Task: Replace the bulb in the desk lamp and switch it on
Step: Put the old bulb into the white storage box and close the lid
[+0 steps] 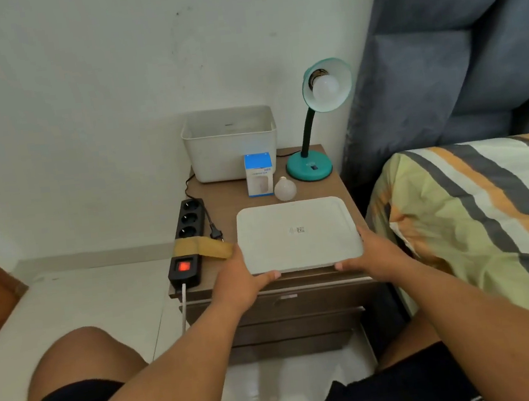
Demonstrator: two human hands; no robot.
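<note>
Right now the desk lamp (311, 162) stands at the back right corner of the nightstand (223, 201), its shade tipped toward me so the bulb in the socket (325, 87) shows, unlit. A loose bulb (285, 189) lies on the wood just in front of the lamp's base, touching or nearly touching the blue and white bulb box (258, 174); I cannot tell which of the two bulbs is the fresh one.

The lamp's plug (215, 232) lies beside the power strip (188, 238) and sits in no socket, which I judge sensible while the bulb is handled. The strip's red switch glows, and tape holds it to the nightstand's edge.

My left hand (242, 280) and right hand (378, 253) grip the near corners of the white lid (298, 234), thumbs under its front edge. It likely belongs to the open white bin (230, 145) behind.
</note>
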